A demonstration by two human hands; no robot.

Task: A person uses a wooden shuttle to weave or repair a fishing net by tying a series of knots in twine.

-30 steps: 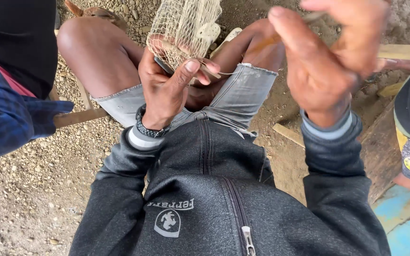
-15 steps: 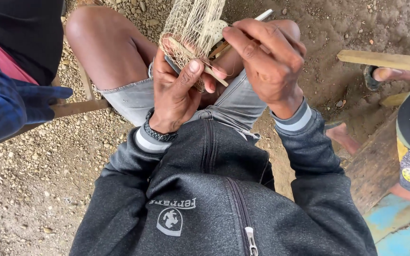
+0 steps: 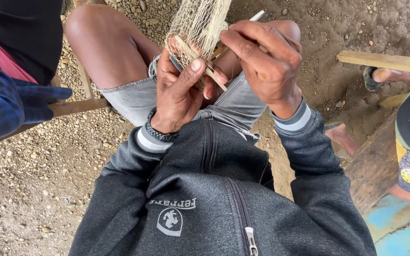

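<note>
A pale mesh fishing net (image 3: pixel 200 23) hangs down from the top of the view over my knees. My left hand (image 3: pixel 179 90) pinches the net's lower edge against a flat wooden gauge stick (image 3: pixel 214 78), thumb pressed on top. My right hand (image 3: pixel 264 61) is closed around a thin netting needle (image 3: pixel 255 16) whose light tip sticks out past my fingers, right beside the net. A fine thread runs between both hands. I wear a grey zip jacket and a dark wristband.
Gravel ground (image 3: pixel 20 189) lies below. A person in a blue checked sleeve (image 3: pixel 10 104) sits at left on a wooden bench (image 3: pixel 72 106). Another person's sandalled foot (image 3: pixel 380 76) and wooden planks (image 3: pixel 380 59) are at right, above a blue painted surface (image 3: pixel 404 232).
My right hand came down from a raised pull at the right and closed in on the net beside my left hand. The left hand kept its pinch on the net.
</note>
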